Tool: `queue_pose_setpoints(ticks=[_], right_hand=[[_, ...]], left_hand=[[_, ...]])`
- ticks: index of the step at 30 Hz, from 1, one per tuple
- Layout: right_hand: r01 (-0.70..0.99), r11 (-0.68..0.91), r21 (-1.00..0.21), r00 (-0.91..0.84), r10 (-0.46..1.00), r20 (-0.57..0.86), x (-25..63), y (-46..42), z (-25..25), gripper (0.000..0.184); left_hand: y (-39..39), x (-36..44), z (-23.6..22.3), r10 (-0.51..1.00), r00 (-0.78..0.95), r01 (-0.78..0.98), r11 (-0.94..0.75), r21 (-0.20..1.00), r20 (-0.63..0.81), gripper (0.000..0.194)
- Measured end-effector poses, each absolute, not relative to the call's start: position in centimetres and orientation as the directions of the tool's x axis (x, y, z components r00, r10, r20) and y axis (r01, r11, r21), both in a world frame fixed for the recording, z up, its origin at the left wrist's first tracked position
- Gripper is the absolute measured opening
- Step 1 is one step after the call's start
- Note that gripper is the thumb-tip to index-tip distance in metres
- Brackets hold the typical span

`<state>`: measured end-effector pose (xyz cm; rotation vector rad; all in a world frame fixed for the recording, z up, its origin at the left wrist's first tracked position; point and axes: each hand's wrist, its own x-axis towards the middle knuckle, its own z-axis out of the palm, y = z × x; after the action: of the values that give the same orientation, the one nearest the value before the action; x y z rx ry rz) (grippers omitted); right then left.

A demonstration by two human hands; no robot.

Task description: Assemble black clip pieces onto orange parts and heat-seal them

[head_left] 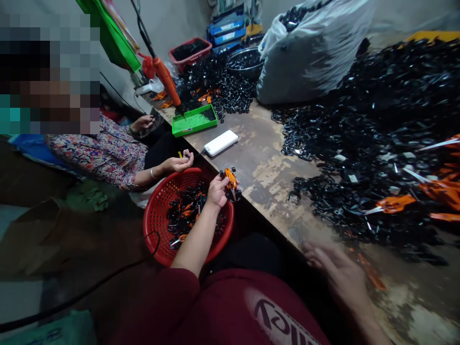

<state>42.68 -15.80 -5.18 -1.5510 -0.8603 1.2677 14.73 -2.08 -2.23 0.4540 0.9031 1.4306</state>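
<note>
My left hand (217, 190) is closed around a small orange and black scissor-like tool (230, 181), held just above the rim of a red round basket (155, 218) that holds several black and orange pieces. My right hand (336, 273) hovers low over the worn table's near edge, smeared by motion, fingers spread, beside an orange piece (372, 274). A big heap of black parts (373, 143) with orange-handled blades (393, 203) covers the table to the right.
A co-worker in a patterned sleeve (104, 155) sits at left, hands (178, 163) near the basket. A white power bank (220, 143), green tray (194, 120), orange electric screwdriver (166, 79), grey sack (312, 52), metal bowl (246, 62) and red bin (189, 51) stand further back.
</note>
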Motion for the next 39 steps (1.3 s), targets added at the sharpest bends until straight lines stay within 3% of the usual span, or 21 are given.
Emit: queue_pose_setpoints(ticks=[14,31,39], right_hand=[[-0.055,-0.361,-0.931,0.204,0.908,-0.365,42.7,-16.1,-4.4,0.049],[0.038,-0.354,-0.934,0.238,0.912,-0.336,43.6,-16.3,-6.8,0.053],[0.076,-0.349,-0.934,0.211,0.921,-0.327,43.5,-16.4,-5.7,0.047]], left_hand=[[-2.2,15.0,-2.5,0.968,-0.073,-0.659,0.133,0.740,-0.239,0.028],[-2.2,15.3,-1.7,0.961,-0.073,-0.682,0.146,0.717,-0.265,0.026],[-2.3,15.2,-1.4,0.954,-0.083,-0.675,0.158,0.721,-0.287,0.025]])
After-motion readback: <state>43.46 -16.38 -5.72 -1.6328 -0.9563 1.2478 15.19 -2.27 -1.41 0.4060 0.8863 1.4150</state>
